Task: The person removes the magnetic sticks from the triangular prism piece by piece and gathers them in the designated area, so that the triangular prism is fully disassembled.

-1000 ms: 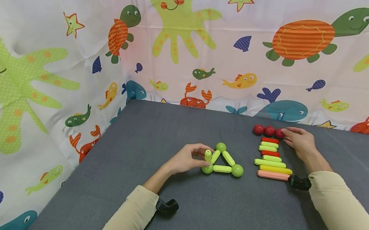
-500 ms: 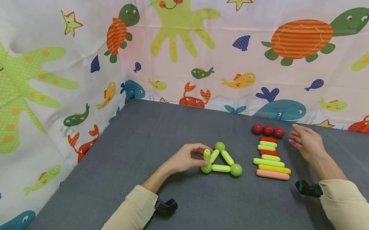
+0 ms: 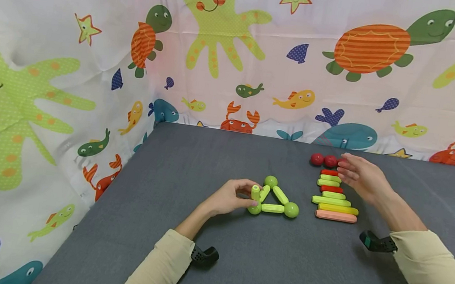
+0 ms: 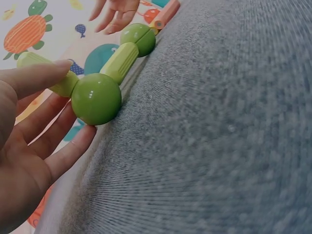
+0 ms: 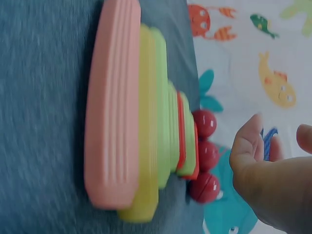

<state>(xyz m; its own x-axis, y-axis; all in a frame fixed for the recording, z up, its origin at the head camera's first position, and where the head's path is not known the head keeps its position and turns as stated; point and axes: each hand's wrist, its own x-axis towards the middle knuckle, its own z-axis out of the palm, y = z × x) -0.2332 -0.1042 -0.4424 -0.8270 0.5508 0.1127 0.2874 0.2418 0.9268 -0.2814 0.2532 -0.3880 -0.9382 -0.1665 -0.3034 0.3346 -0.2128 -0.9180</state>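
A triangle of light green rods (image 3: 273, 208) and green balls (image 3: 291, 210) lies on the grey cloth. At its left corner one more rod, an upright light green rod (image 3: 255, 192), rises from a ball (image 4: 96, 99). My left hand (image 3: 230, 197) pinches this rod between thumb and fingers, and a fingertip touches the ball below. To the right, my right hand (image 3: 364, 178) hovers with loosely bent fingers beside three red balls (image 3: 330, 161). It partly covers the rightmost ball in the head view. The right wrist view shows a gap between that hand and the red balls (image 5: 205, 187).
Several rods lie in a column in front of the red balls: red, light green, a yellow rod (image 3: 338, 208) and a peach rod (image 3: 335, 216) nearest. Behind the grey cloth surface (image 3: 279, 271) hangs a curtain (image 3: 216, 98) printed with sea animals; it also runs along the left.
My right hand let go of the rightmost red ball and drew back right, then came left again over the ends of the rods. The left hand and the triangle have stayed in place.
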